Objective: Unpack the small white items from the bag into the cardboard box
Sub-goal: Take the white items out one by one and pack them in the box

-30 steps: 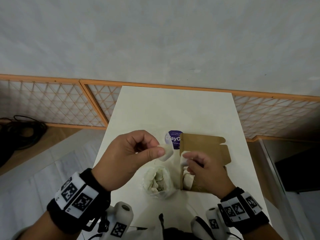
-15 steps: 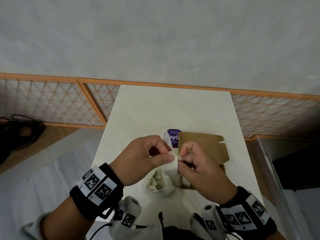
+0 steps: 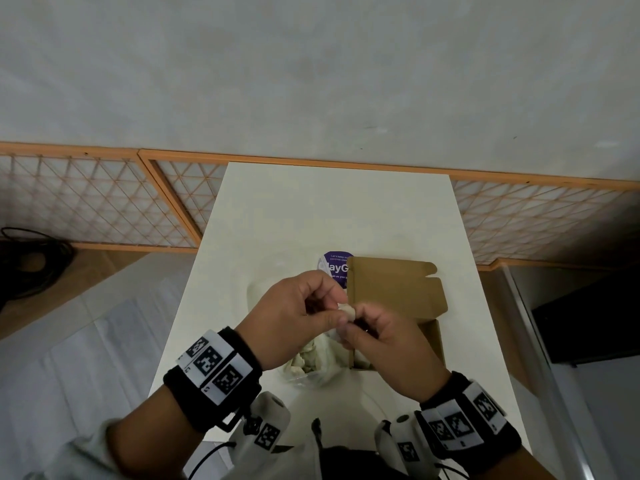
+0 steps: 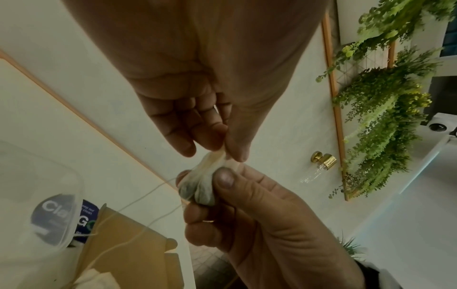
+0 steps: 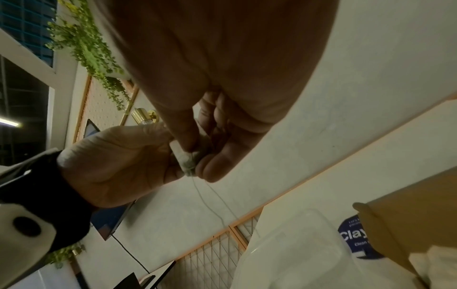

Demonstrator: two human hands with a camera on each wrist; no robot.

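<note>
Both hands meet above the table and pinch one small white tea bag [image 3: 347, 310] [image 4: 201, 181] [image 5: 186, 158]. My left hand [image 3: 304, 320] [image 4: 222, 148] pinches its top between thumb and fingers. My right hand [image 3: 367, 336] [image 5: 195, 154] grips its body. A thin string [image 4: 138, 221] hangs from it toward the box. Below the hands lies the clear bag [image 3: 304, 367] with several white items. The open cardboard box [image 3: 398, 289] stands to the right, with white items [image 3: 360, 358] inside, mostly hidden by my right hand.
A clear plastic container with a purple label [image 3: 337, 268] stands behind the bag, left of the box lid. The white table [image 3: 329, 209] reaches to a wall with an orange-framed lattice [image 3: 104, 202]. Black cables [image 3: 31, 258] lie on the floor at left.
The right hand rose from the box to the left hand and took hold of the white item. Both hands have shifted slightly toward the box lid.
</note>
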